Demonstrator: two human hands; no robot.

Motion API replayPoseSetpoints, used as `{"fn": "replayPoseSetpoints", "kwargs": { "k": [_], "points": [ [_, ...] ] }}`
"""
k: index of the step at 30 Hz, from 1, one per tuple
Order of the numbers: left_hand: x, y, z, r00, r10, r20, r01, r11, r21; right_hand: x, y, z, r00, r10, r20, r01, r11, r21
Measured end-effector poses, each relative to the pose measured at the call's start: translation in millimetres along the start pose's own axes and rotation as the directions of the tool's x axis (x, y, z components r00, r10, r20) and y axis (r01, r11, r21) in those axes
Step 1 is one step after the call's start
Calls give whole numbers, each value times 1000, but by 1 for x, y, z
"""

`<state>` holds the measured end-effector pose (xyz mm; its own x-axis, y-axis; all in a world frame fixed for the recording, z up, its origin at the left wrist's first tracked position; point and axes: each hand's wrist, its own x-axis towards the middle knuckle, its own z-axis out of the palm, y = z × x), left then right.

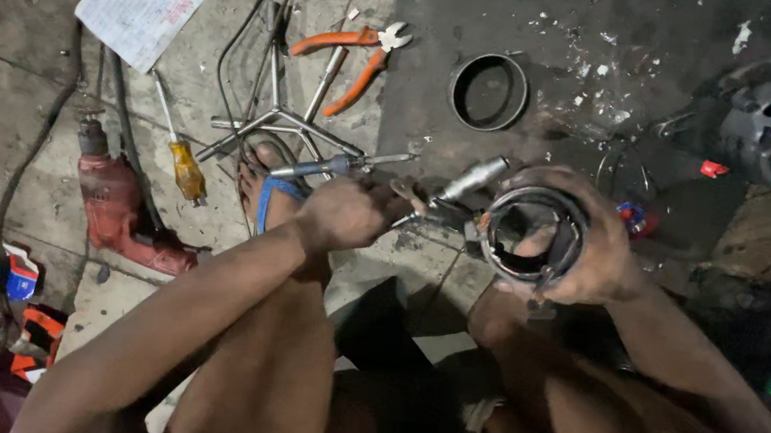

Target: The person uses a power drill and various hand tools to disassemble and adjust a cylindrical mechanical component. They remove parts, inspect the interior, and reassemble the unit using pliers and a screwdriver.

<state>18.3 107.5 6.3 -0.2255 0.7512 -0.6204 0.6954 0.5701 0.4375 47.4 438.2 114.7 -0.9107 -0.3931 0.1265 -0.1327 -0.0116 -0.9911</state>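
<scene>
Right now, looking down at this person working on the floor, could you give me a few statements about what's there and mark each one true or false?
1. The right hand grips a round metal housing. True.
2. The left hand is empty. False: it holds a slim metal tool whose tip meets the housing.
3. Orange-handled pliers lie on the floor beyond the hands. True.
4. The red power drill is in the person's lap. False: it lies on the concrete at the left.
5. A yellow-handled screwdriver lies between the drill and the cross-shaped wrench. True.
6. The dark ring sits on the paper sheet. False: it rests on the dark mat.
</scene>
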Motion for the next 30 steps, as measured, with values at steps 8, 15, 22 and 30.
{"fn": "replayPoseSetpoints", "kwargs": {
  "k": [8, 15, 22, 30],
  "points": [
    [-47, -36, -12, 757, -438, -484, 309, 894, -325, -32, 7, 9, 947, 314, -61, -295, 932, 211],
    [-54, -74, -59, 496, -546, -675, 434, 829, -352, -84, 53, 31, 816, 576, -51, -383, 606, 697],
    [-12, -77, -88, 625, -373, -686, 458, 886, -64, -109, 69, 36, 776, 631, -19, -407, 523, 749],
    [-15, -45, -55, 832, -538, -137, 477, 819, -319, -122, 78, 13, 764, 643, -57, -425, 567, 706]
  ]
}}
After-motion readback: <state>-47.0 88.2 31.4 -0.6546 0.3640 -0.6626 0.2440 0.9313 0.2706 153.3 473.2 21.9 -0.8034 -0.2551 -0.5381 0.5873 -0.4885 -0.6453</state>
